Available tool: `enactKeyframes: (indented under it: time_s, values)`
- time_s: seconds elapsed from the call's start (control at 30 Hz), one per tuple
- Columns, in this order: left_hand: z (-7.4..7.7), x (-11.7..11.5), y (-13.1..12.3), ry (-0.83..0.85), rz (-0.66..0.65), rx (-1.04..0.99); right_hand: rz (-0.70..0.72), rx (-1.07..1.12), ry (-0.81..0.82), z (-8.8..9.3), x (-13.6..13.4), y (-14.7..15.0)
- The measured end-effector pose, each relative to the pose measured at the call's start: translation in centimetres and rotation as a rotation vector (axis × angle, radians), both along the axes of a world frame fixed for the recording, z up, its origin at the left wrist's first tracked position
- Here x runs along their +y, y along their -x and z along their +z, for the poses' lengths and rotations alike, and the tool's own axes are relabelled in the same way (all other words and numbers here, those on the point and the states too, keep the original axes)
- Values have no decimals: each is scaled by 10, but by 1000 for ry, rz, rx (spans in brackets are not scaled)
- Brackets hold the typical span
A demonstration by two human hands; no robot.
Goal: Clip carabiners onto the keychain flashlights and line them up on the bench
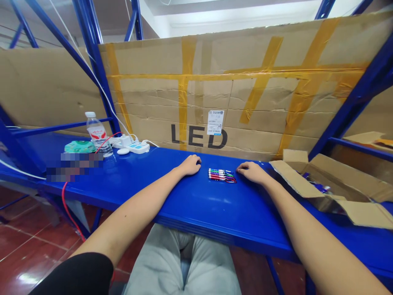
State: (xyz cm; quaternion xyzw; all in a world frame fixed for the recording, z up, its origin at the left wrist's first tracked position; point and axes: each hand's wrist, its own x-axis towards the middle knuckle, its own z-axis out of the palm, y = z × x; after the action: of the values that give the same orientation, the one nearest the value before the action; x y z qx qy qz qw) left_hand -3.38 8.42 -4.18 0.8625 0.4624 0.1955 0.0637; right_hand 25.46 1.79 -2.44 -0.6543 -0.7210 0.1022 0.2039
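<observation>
Several small pen-like items with clips (218, 175), in red, green and blue, lie side by side in a short stack of rows on the blue table (196, 200). Left of them my left hand (190, 164) rests on the tabletop, fingers curled; whether anything is inside is hidden. On their other side my right hand (250, 171) lies with its fingertips bent near the clip ends, not touching them. What its fingers may hold, if anything, cannot be made out.
An open cardboard box (325, 180) with blue items stands at the right. At the left are a water bottle (98, 133), a green packet (80, 146), a white power strip (138, 146) and cables. A large cardboard panel (245, 94) rises behind the table between blue metal posts.
</observation>
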Motion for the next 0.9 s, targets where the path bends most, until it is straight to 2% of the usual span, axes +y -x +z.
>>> enactKeyframes:
  time_s: [0.4, 0.53, 0.63, 0.73, 0.8, 0.9]
  values:
    - [-2, -1, -1, -10, 14, -9, 16, -14, 9, 1, 1, 1]
    - [3, -6, -6, -22, 8, -59, 8, 13, -9, 0, 0, 2]
    - [10, -17, -16, -76, -3, -171, 6, 47, -31, 2, -3, 5]
    - [18, -36, -26, -168, -144, -249, -2, 80, -31, 4, -5, 7]
    - [22, -51, -31, -221, -277, -231, 20, 108, -48, 7, -8, 8]
    - [25, -71, -36, -236, -400, -97, 189, 189, 5, 12, -14, 12]
